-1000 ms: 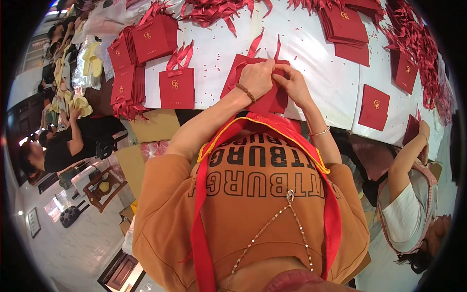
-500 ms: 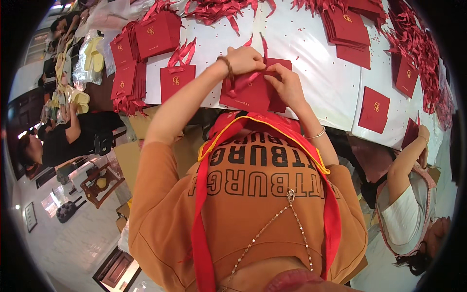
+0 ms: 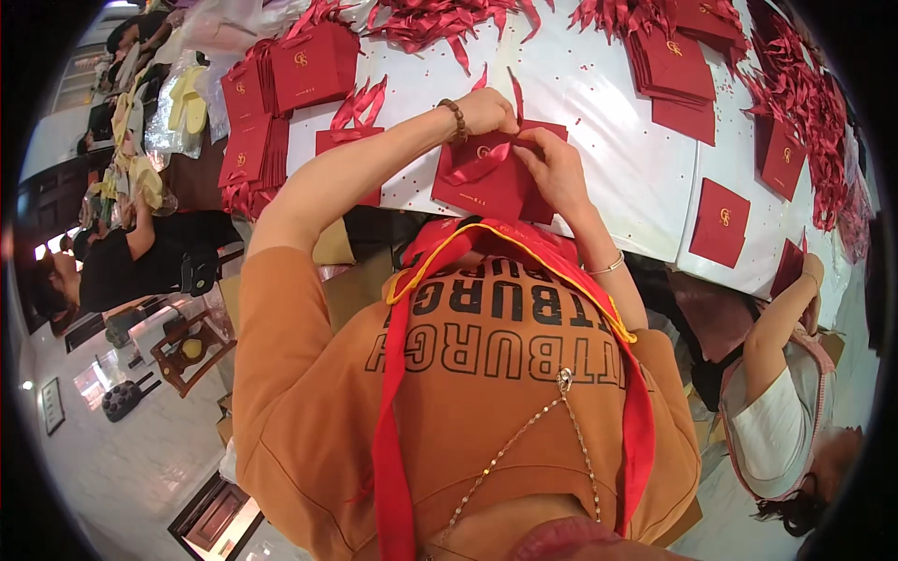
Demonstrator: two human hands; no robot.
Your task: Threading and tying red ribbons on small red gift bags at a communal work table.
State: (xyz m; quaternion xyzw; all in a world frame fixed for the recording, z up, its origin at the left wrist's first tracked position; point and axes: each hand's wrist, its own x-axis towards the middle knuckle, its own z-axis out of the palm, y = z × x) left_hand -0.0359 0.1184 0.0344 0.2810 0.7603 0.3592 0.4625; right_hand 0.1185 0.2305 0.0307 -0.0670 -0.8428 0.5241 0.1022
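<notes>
A dark red envelope [image 3: 486,187] with a gold emblem lies on the white table [image 3: 580,103] right in front of me. A red ribbon [image 3: 472,161] loops across it. My left hand [image 3: 488,110], with a bead bracelet on the wrist, pinches the ribbon at the envelope's top edge. My right hand [image 3: 554,170] holds the ribbon and the envelope's right side. A second ribbon strand [image 3: 516,93] sticks up past my left hand. Long red ribbons [image 3: 393,393] hang around my neck over my orange shirt.
Stacks of red envelopes stand at the left [image 3: 299,70] and the far right [image 3: 678,65]. Loose red ribbons [image 3: 440,19] are piled along the table's far side. A person in white [image 3: 781,411] sits at my right; a person in black [image 3: 131,262] sits at the left.
My left arm has reached further forward and left, and both hands have moved up the envelope, now working the ribbon over its top edge.
</notes>
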